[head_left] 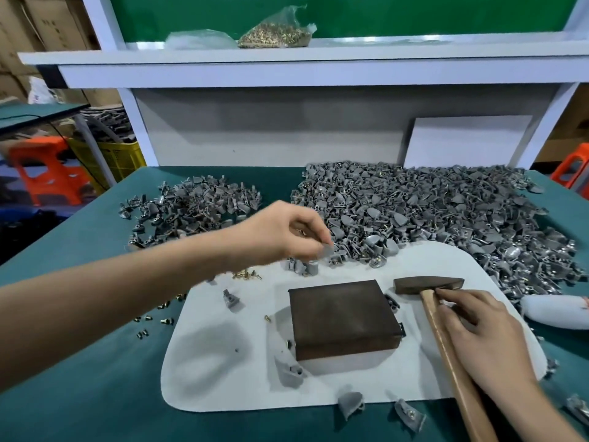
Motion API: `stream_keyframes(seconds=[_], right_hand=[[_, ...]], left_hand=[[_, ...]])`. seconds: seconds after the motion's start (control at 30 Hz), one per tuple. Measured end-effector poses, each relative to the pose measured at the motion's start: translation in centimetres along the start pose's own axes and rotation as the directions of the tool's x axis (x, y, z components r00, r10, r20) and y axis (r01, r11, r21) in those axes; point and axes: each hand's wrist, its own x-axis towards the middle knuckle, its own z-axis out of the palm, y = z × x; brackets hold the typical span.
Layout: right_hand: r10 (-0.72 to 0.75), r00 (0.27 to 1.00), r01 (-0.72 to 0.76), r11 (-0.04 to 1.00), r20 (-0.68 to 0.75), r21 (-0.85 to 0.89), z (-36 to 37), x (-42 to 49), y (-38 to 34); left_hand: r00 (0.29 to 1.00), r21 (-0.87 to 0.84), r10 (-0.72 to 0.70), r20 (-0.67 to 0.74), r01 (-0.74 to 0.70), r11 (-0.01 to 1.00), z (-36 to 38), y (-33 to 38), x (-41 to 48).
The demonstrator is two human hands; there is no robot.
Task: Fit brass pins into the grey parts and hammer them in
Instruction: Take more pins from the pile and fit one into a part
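My left hand reaches across the table and pinches a small grey part just above a few grey parts standing on the white mat. My right hand rests on the wooden handle of the hammer, which lies on the mat right of a dark metal block. Loose brass pins lie near the mat's far left edge. A big pile of grey parts fills the right back of the table.
A smaller grey-part pile lies at the back left. Single grey parts are scattered near the mat's front edge. A bag of brass pins sits on the shelf above. A white bundle lies at the right edge.
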Motion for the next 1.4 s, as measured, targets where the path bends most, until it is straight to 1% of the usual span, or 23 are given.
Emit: stream_keyframes(seconds=[0.07, 0.17, 0.23, 0.27, 0.3, 0.33, 0.37, 0.4, 0.43, 0.47, 0.5, 0.53, 0.7, 0.77, 0.8, 0.87, 0.93, 0.97, 1.0, 1.07, 1.2, 1.3, 1.4], right_hand=[[-0.001, 1.0, 0.001, 1.0, 0.001, -0.001, -0.1, 0.0, 0.0], [-0.005, 1.0, 0.005, 1.0, 0.011, -0.011, 0.0, 0.0, 0.0], [-0.008, 1.0, 0.008, 1.0, 0.016, -0.014, 0.0, 0.0, 0.1], [-0.006, 1.0, 0.006, 1.0, 0.018, -0.013, 0.0, 0.1, 0.1], [-0.004, 1.0, 0.004, 1.0, 0.019, -0.011, 0.0, 0.1, 0.1], [-0.002, 1.0, 0.002, 1.0, 0.017, -0.008, 0.0, 0.1, 0.1], [-0.001, 1.0, 0.001, 1.0, 0.015, -0.007, 0.0, 0.1, 0.1], [-0.002, 1.0, 0.002, 1.0, 0.013, -0.005, 0.0, 0.1, 0.2], [-0.002, 1.0, 0.002, 1.0, 0.012, -0.005, 0.0, 0.1, 0.2], [-0.003, 1.0, 0.003, 1.0, 0.013, -0.005, 0.0, 0.1, 0.3], [-0.005, 1.0, 0.005, 1.0, 0.013, -0.006, 0.0, 0.1, 0.3], [-0.005, 1.0, 0.005, 1.0, 0.015, -0.004, 0.0, 0.1, 0.3], [-0.004, 1.0, 0.004, 1.0, 0.023, -0.003, 0.0, 0.2, 0.4], [-0.002, 1.0, 0.002, 1.0, 0.028, -0.005, -0.1, 0.1, 0.4], [-0.001, 1.0, 0.001, 1.0, 0.03, -0.001, -0.1, 0.1, 0.4], [0.002, 0.999, -0.002, 1.0, 0.038, 0.005, -0.1, 0.2, 0.3], [0.003, 0.999, -0.003, 1.0, 0.039, 0.004, -0.2, 0.2, 0.1], [0.004, 0.999, -0.004, 1.0, 0.036, 0.008, -0.3, 0.3, 0.0], [0.008, 0.999, -0.008, 1.0, 0.036, 0.014, -0.3, 0.2, -0.1], [0.02, 0.999, -0.021, 0.999, 0.039, 0.026, -0.2, -0.1, -0.2], [0.028, 0.999, -0.029, 0.999, 0.037, 0.021, -0.3, -0.1, -0.2], [0.036, 0.999, -0.037, 0.999, 0.033, 0.027, -0.3, -0.2, -0.4], [0.018, 1.0, -0.018, 0.999, -0.002, 0.045, -0.4, -0.3, -0.8]], left_hand=[[0.995, -0.218, -0.027, 0.097, 0.048, 0.975, 1.9, 1.1, -1.7], [0.971, -0.484, -0.13, 0.2, 0.213, 0.849, 3.4, 1.3, -2.5], [0.962, -0.555, -0.185, 0.202, 0.269, 0.787, 3.8, 0.9, -2.5], [0.966, -0.571, -0.185, 0.182, 0.257, 0.779, 3.9, 0.7, -2.4], [0.981, -0.551, -0.147, 0.125, 0.192, 0.812, 4.1, 0.4, -2.4], [0.998, -0.441, -0.056, 0.019, 0.058, 0.896, 4.3, -0.1, -2.4], [0.99, -0.214, 0.098, -0.102, -0.118, 0.97, 4.5, -0.8, -2.5], [0.942, 0.074, 0.295, -0.162, -0.286, 0.955, 4.8, -1.7, -2.5], [0.876, 0.319, 0.463, -0.135, -0.404, 0.858, 5.1, -2.5, -2.5], [0.835, 0.457, 0.546, -0.071, -0.459, 0.762, 5.3, -3.4, -2.6], [0.818, 0.51, 0.575, -0.022, -0.486, 0.71, 5.4, -4.1, -2.7], [0.808, 0.515, 0.59, -0.001, -0.505, 0.693, 5.6, -4.9, -2.9], [0.76, 0.469, 0.648, -0.043, -0.558, 0.685, 5.6, -6.4, -3.5], [0.761, 0.458, 0.631, -0.152, -0.511, 0.727, 4.3, -6.4, -2.9], [0.78, 0.464, 0.58, -0.234, -0.435, 0.772, 3.1, -6.5, -2.1], [0.858, 0.501, 0.388, -0.337, -0.186, 0.845, 0.3, -7.2, -0.2], [0.946, 0.566, 0.139, -0.292, 0.054, 0.823, -1.7, -8.9, 1.8], [0.966, 0.602, 0.052, -0.253, 0.115, 0.79, -2.0, -9.9, 2.7], [0.972, 0.639, 0.014, -0.235, 0.144, 0.755, -1.8, -10.7, 3.2], [0.966, 0.686, 0.037, -0.256, 0.155, 0.711, -1.0, -11.5, 3.6], [0.944, 0.699, 0.105, -0.314, 0.155, 0.698, -0.5, -11.6, 3.9], [0.922, 0.671, 0.12, -0.367, 0.173, 0.721, -0.9, -11.6, 3.8], [0.896, 0.58, 0.155, -0.416, 0.131, 0.804, -1.2, -10.8, 3.5]])
